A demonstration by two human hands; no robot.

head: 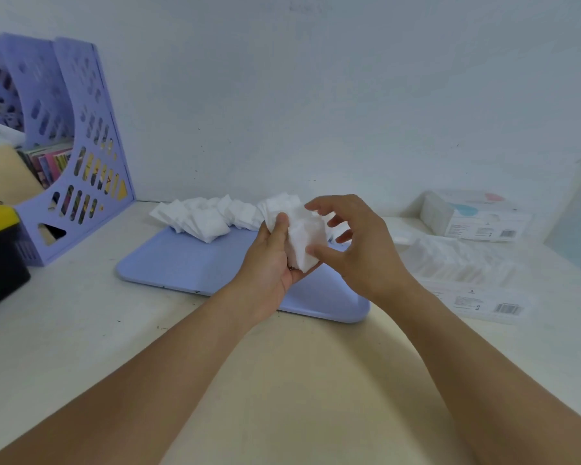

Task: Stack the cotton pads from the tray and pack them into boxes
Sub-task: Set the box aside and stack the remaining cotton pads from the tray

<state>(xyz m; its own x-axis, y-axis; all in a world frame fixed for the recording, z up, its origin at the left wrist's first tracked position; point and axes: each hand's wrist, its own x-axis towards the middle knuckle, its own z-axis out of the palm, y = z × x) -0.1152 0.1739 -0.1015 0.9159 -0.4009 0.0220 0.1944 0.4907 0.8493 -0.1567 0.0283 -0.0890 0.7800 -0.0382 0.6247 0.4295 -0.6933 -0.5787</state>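
The tray [188, 263] lies on the desk [81, 347], with loose pads [208, 218] heaped along its far edge. Two boxes [473, 290] sit by the tray's right edge, the near one partly filled, I think. The left hand [272, 260] grips a stack [304, 241] above the tray's middle. The stack's long side tips up and away. The right hand [353, 243] touches it with loose fingers. Best to tap the edges even, then squeeze softly.
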